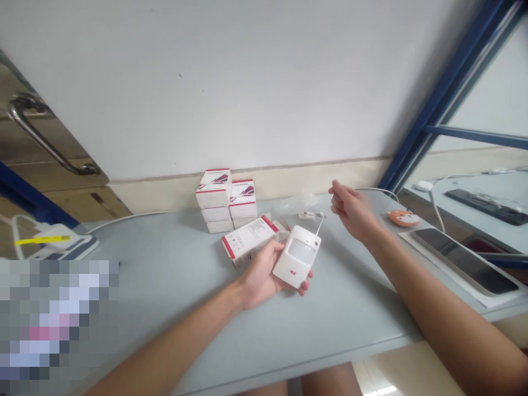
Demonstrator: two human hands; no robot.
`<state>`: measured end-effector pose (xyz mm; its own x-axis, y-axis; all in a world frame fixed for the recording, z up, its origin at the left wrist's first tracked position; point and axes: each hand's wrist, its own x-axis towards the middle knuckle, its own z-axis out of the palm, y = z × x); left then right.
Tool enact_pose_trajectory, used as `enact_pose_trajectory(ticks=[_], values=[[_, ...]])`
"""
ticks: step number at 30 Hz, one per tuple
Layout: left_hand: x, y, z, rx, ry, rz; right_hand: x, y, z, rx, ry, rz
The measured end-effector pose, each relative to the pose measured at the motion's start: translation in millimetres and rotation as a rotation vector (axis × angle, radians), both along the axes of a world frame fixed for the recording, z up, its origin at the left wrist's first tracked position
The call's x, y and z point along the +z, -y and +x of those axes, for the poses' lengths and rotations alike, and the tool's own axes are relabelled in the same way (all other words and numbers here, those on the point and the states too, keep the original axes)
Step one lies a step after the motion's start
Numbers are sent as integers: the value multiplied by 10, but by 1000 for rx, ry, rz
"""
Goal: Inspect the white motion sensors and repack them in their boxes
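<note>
Left grip [258, 275] cradling white motion sensor [297, 256] over surface [350, 308]; right grip [352, 212] pinching tip of thin antenna wire [324, 214] (tight pinch, from my view). Sensor out of packaging; stacked boxes [214, 201] behind.

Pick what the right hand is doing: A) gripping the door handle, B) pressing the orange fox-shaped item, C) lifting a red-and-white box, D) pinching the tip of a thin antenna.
D. The right hand pinches the tip of the thin antenna rising from the white motion sensor, which the left hand holds.
</note>
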<state>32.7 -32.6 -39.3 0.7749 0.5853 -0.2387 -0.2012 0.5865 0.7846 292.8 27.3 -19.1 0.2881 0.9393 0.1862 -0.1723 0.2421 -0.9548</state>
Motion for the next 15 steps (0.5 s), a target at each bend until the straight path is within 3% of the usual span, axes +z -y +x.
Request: enact_pose_trajectory(ticks=[6, 11, 15], values=[[57, -50, -38, -147, -101, 20, 22, -121, 398, -132, -124, 35], [118, -43, -51, -165, -176, 38, -36, -214, 786, -282, -203, 53], [145, -51, -73, -161, -212, 45, -104, -254, 924, -297, -192, 77]])
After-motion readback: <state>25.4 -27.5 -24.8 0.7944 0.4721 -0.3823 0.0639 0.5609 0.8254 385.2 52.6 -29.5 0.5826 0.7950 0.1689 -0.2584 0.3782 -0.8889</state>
